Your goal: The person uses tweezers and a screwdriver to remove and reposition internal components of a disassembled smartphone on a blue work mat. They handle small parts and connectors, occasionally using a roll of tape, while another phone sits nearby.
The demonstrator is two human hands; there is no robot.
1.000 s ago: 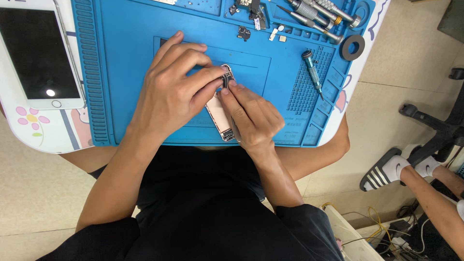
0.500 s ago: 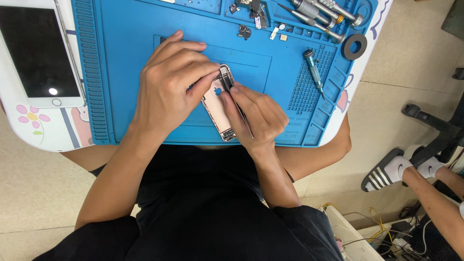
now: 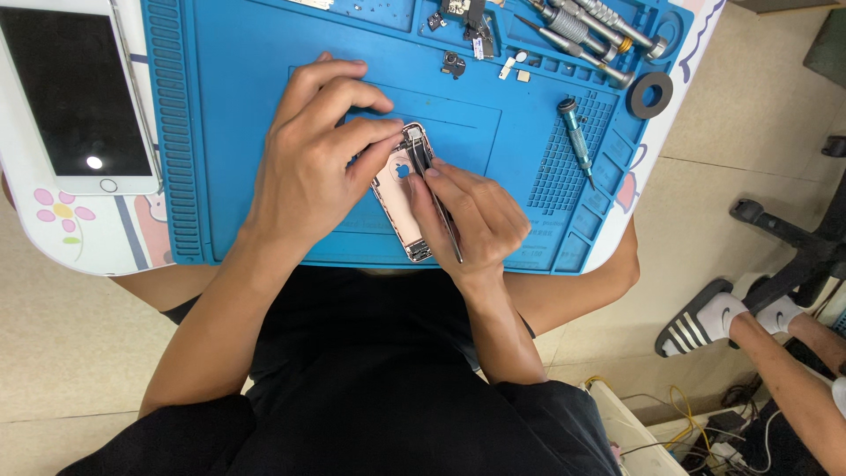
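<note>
Work piece: we had the rose-gold metal phone housing (image 3: 398,198) lying open side up on the blue silicone repair mat (image 3: 238,132), near the mat's front edge, tilted a little off square.
Left hand: our left hand (image 3: 308,167) lay over the housing's left side, fingers curled and pressing its upper end; it steadied the shell rather than lifted it.
Right hand: our right hand (image 3: 471,216) was clenched on thin dark metal tweezers (image 3: 436,198), the tips down at the housing's upper part beside the left fingertips.
What the tips held: we could not tell; the spot was too small and partly covered.
Doing it well: we judged that the left hand should keep the shell flat and still, and that the right wrist should rest on the mat so the tips moved only slightly.
Risk: we thought a slip could scratch the shell or flick a small part away.
Nearby: a grey-handled screwdriver (image 3: 577,141) lay to the right, and a white-fronted phone screen panel (image 3: 75,97) lay at far left.
</note>
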